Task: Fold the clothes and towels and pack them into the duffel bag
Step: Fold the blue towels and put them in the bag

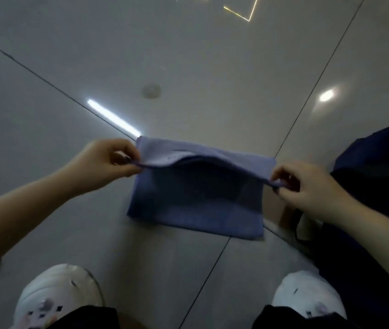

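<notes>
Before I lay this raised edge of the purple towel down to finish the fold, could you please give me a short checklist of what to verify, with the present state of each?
1. Left hand pinches the left corner of the purple towel: ok.
2. Right hand pinches the right corner: ok.
3. Raised edge is taut between the hands: not ok, it sags slightly in the middle.
4. Lower layer lies flat on the tiled floor: ok where visible; the part under the raised flap is shadowed.
5. Duffel bag within reach: cannot tell; a dark blue fabric thing lies at the right, but what it is is unclear.
</notes>
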### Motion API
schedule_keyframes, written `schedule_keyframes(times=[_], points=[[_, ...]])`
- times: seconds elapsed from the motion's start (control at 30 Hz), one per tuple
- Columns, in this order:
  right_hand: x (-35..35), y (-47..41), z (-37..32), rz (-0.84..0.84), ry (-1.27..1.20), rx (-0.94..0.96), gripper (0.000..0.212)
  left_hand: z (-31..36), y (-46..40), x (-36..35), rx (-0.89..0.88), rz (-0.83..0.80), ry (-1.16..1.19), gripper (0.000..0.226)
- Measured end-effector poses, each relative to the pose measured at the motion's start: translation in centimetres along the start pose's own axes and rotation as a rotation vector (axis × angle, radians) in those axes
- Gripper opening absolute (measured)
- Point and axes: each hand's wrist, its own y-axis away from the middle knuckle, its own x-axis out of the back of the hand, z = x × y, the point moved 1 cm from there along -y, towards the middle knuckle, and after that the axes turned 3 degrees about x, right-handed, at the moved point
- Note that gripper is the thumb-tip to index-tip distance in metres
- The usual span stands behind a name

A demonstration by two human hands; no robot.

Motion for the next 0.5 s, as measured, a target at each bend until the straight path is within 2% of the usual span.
schedule_keyframes(times=[0.1,0.2,0.3,0.4,0.5], points=[[-3.3,2.1,0.5,-0.086,0.027,0.045,0.019,-3.3,2.0,-1.6,-0.127,-0.072,-0.309,0.016],[-6.9,2.2,1.0,-0.227,0.177,0.030,0.014,-5.7,2.8,-3.9,-0.178,-0.169,-0.385,0.015],[-9.7,1.4,1.3,-0.392,0.302,0.025,0.015,-7.0,2.8,-5.4,-0.225,-0.128,-0.411,0.010],[-10.0,1.0,1.2,-0.393,0.306,0.003,0.013,-7.4,2.8,-5.6,-0.246,-0.096,-0.422,0.011],[-8.5,1.3,0.5,-0.306,0.301,0.028,0.011,-6.8,3.1,-4.6,-0.293,-0.024,-0.422,0.013]])
